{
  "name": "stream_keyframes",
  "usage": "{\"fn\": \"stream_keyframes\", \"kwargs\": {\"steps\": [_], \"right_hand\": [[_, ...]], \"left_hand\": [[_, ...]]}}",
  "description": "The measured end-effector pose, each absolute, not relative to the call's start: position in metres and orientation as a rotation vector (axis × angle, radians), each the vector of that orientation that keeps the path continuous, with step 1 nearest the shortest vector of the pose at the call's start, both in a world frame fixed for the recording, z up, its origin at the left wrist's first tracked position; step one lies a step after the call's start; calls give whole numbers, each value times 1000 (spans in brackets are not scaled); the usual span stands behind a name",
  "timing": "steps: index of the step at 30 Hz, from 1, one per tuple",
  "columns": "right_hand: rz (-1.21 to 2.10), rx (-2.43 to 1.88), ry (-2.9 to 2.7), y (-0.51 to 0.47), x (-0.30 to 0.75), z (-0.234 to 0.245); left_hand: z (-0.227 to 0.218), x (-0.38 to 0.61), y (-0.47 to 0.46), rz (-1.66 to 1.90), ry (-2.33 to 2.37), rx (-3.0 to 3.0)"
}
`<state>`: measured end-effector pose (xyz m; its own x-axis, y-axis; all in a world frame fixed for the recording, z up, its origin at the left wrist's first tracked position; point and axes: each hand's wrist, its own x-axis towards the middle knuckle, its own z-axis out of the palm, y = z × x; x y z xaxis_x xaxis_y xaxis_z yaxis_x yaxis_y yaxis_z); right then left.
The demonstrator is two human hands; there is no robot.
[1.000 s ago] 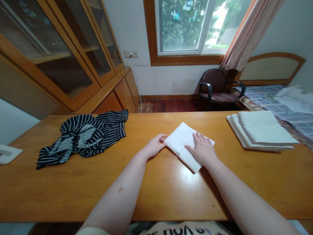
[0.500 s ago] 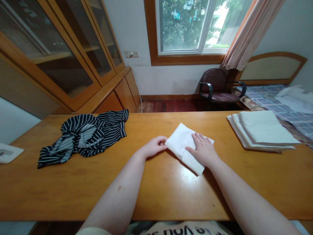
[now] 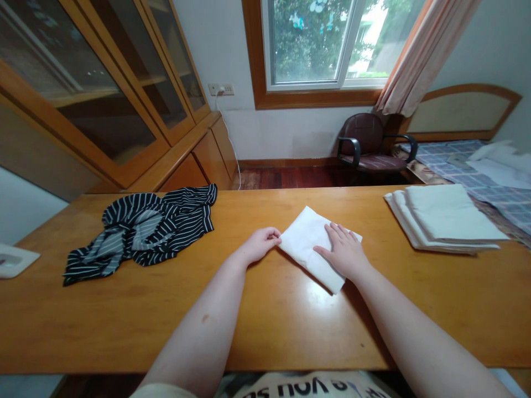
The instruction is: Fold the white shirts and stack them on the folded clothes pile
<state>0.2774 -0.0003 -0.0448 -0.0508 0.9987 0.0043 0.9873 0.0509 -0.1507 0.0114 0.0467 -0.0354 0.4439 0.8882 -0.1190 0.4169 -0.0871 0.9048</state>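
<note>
A folded white cloth (image 3: 305, 235) lies at an angle on the wooden table, one corner toward me. My right hand (image 3: 343, 250) rests flat on its right part with fingers spread. At the cloth's left corner, the fingertips of my left hand (image 3: 263, 243) are pinched together on the edge. A stack of folded white cloths (image 3: 450, 218) sits on the right of the table. To the left lies a crumpled black garment with white stripes (image 3: 145, 226).
The wooden table (image 3: 265, 320) spans the view. A white object (image 3: 19, 260) is at its left edge. Beyond stand a glass-door cabinet (image 3: 166, 143), an office chair (image 3: 369, 143) and a bed (image 3: 456, 157) with a checked cover.
My left fingers have closed from a loose curl to a pinch at the cloth's left corner. The cloth's near edge looks flatter. My right hand stays in place on it.
</note>
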Motion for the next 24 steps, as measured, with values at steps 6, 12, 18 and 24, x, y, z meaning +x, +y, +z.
{"fn": "stream_keyframes", "kwargs": {"steps": [6,12,18,24], "right_hand": [[144,-2101,-2190,-1,274,-45],[152,-2129,-2179,-2,273,-44],[160,-2143,-2183,-2,272,-43],[134,-2179,-2166,-7,268,-23]], "left_hand": [[-38,15,44,632,1190,1701],[-49,18,47,687,1339,1660],[-42,9,49,529,1727,1694],[-38,21,34,540,1698,1533]]}}
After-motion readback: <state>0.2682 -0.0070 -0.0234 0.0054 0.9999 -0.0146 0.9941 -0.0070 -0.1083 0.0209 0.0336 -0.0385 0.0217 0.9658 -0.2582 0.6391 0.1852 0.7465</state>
